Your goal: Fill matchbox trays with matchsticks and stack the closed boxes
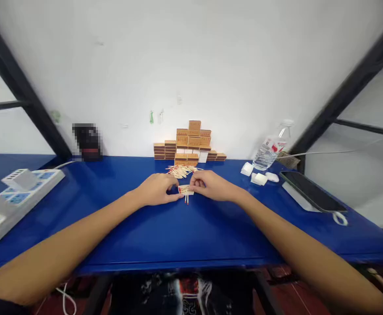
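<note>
A small open matchbox tray [182, 187] lies on the blue table between my hands, with red-tipped matches in it. Two matches [186, 197] stick out over its near side, heads toward me. My left hand [158, 189] grips the tray's left end between thumb and fingers. At the right end, my right hand [209, 185] has its fingers pinched together against the tray; whatever they hold is hidden. Just beyond the tray lies a loose pile of matches [183, 171].
Stacked matchboxes [194, 141] stand against the wall behind the pile. To the right are a water bottle [272, 146], small white pieces [259, 179] and a phone [312, 190] with a cable. White power strips [30, 192] lie at left. The blue table's front edge [191, 265] runs before me.
</note>
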`<state>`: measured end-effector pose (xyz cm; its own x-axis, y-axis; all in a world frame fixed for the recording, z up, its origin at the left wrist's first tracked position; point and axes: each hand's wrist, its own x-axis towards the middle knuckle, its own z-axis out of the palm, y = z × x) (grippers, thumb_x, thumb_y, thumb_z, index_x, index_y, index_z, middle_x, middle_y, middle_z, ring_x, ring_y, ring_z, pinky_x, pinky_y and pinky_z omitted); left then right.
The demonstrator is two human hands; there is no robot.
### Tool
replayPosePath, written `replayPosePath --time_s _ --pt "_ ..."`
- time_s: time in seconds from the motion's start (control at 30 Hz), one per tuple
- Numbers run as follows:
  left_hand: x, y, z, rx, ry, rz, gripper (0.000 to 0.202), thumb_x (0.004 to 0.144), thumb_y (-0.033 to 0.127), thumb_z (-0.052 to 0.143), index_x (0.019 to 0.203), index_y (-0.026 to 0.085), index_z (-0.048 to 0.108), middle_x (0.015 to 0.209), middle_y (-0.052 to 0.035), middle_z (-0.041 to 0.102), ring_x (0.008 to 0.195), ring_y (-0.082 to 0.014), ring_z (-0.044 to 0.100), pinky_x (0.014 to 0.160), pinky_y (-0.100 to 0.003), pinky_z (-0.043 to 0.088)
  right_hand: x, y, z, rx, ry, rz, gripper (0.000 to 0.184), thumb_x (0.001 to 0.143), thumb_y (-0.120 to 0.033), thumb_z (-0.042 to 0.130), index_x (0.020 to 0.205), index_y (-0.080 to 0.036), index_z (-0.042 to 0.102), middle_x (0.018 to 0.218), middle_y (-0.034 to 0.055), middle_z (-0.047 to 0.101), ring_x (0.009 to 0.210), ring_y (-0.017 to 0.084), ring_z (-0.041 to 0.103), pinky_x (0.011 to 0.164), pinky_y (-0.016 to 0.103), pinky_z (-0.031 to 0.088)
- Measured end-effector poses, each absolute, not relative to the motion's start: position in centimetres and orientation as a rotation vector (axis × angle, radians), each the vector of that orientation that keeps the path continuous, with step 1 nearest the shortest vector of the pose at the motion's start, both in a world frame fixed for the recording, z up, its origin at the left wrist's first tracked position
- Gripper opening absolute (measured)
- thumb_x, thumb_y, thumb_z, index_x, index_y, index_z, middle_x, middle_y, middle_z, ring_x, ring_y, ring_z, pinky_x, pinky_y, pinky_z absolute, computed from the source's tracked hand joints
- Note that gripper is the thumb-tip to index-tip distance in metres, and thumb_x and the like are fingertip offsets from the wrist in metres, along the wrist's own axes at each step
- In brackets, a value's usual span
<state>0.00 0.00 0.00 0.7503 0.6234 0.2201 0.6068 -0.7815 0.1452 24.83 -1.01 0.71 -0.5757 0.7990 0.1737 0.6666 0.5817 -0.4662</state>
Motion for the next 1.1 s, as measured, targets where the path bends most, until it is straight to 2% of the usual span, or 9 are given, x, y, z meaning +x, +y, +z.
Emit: replayPosePath --time_s 0.13,0.37,0.57,0.73,0.87,1.0,1.1 --pt "-0.1 0.2 0.0 2.888 0.986 0.426 0.037 0.095 0.054 0.063 0.096 0.018 0.073 0.083 -0.0025 0.071 0.07 -0.0174 0.062 0.062 -0.029 0.036 25.3 -1.0 1.2 -1.173 -2.464 0.477 0.005 0.091 -0.017 0.068 0.087 -0.017 0.07 0.079 0.0016 0.064 0.068 0.013 0.054 0.064 0.026 0.038" --pt "0.0 0.1 0.1 2.907 0.991 0.446 0.034 0.094 0.051 0.065 0.092 0.018 0.073 0.079 -0.0017 0.069 0.067 -0.0163 0.059 0.06 -0.029 0.035 25.1 -1.2 1.2 -1.189 -2.46 0.535 0.008 0.093 -0.019 0.066 0.085 -0.017 0.068 0.077 0.0018 0.066 0.067 0.014 0.056 0.064 0.026 0.04" --pt "-0.1 0.2 0.0 2.898 0.987 0.452 0.034 0.094 0.051 0.065 0.094 0.018 0.073 0.079 -0.0013 0.068 0.067 -0.016 0.059 0.06 -0.029 0.036 25.2 -1.0 1.1 -1.181 -2.44 0.438 0.004 0.092 -0.016 0.065 0.09 -0.017 0.067 0.081 0.0014 0.063 0.07 0.013 0.055 0.066 0.026 0.038" --pt "-0.1 0.3 -0.1 2.895 0.985 0.446 0.034 0.095 0.051 0.065 0.096 0.018 0.073 0.08 -0.0015 0.069 0.067 -0.016 0.059 0.061 -0.03 0.036 26.1 -0.4 1.1 -1.228 -2.486 0.344 0.012 0.088 -0.01 0.064 0.095 -0.017 0.067 0.088 0.0033 0.062 0.076 0.015 0.056 0.071 0.027 0.04" --pt "-0.1 0.3 -0.1 2.898 0.991 0.436 0.034 0.095 0.052 0.065 0.095 0.018 0.073 0.08 -0.0018 0.069 0.067 -0.0165 0.059 0.06 -0.03 0.035 26.7 -0.2 1.2 -1.242 -2.562 0.44 0.014 0.084 -0.012 0.069 0.097 -0.017 0.07 0.091 0.0048 0.065 0.078 0.017 0.058 0.071 0.028 0.042" --pt "-0.1 0.2 0.0 2.897 0.989 0.433 0.035 0.095 0.052 0.065 0.096 0.019 0.073 0.08 -0.0022 0.069 0.068 -0.0169 0.06 0.061 -0.029 0.035 27.1 0.1 1.1 -1.232 -2.593 0.538 0.005 0.089 -0.018 0.068 0.092 -0.018 0.072 0.095 0.0069 0.067 0.082 0.019 0.06 0.074 0.03 0.044" --pt "0.0 0.1 0.2 2.897 0.991 0.431 0.034 0.095 0.052 0.065 0.095 0.018 0.073 0.08 -0.0021 0.069 0.067 -0.0166 0.06 0.06 -0.029 0.036 27.3 0.3 1.0 -1.238 -2.583 0.533 0.006 0.092 -0.02 0.066 0.088 -0.018 0.07 0.094 0.0075 0.066 0.086 0.021 0.06 0.076 0.031 0.045"
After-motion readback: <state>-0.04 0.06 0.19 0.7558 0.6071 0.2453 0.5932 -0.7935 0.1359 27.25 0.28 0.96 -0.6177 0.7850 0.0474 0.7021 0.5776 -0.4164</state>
